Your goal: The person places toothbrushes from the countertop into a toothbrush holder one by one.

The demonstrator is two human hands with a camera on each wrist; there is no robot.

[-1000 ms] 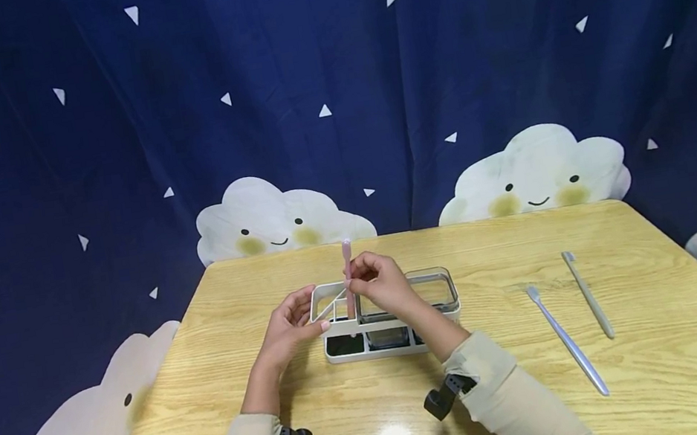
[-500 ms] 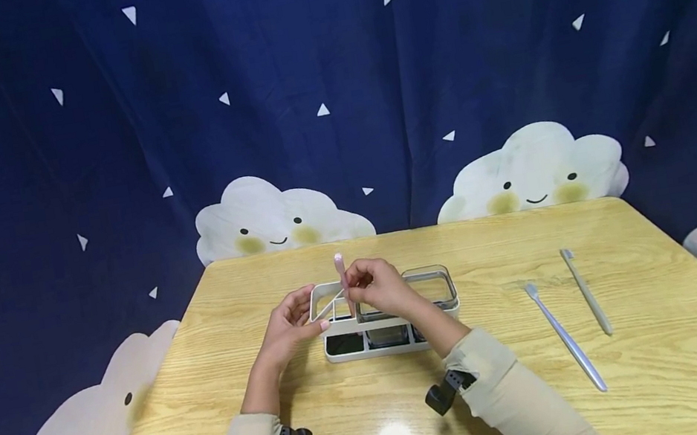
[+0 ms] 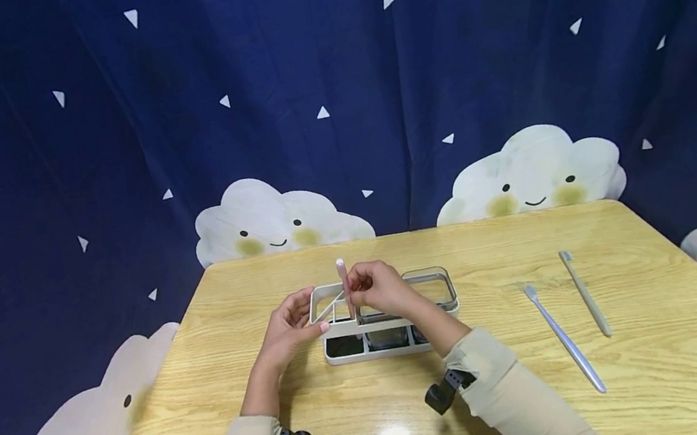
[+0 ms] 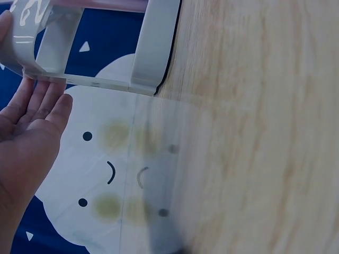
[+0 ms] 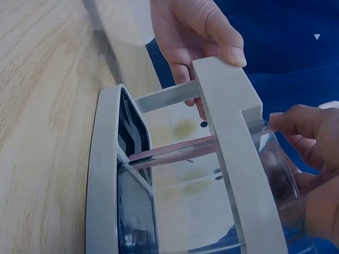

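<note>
A white two-tier toothbrush holder [image 3: 404, 320] stands on the table, its upper frame split into slots at the left. My left hand [image 3: 286, 324] grips the holder's left end, thumb on the front edge and fingers behind. With thumb and fingertips, my right hand [image 3: 382, 287] pinches a pink toothbrush [image 3: 342, 272] that stands upright in a slot, head up. In the right wrist view the pink handle [image 5: 183, 150] runs between the upper frame and the lower tray [image 5: 103, 174], its end at the tray. The fingertips on the brush are partly hidden there.
A clear cup [image 3: 430, 288] sits in the holder's right part. To the right on the wooden table [image 3: 462, 253] lie a blue-purple toothbrush [image 3: 566, 343] and a grey-green toothbrush [image 3: 587, 298]. A dark blue curtain [image 3: 270, 56] with clouds hangs behind.
The pink toothbrush has sunk lower in the holder and its bristles now face me. My right hand has come down slightly with it. My left hand keeps its place.
</note>
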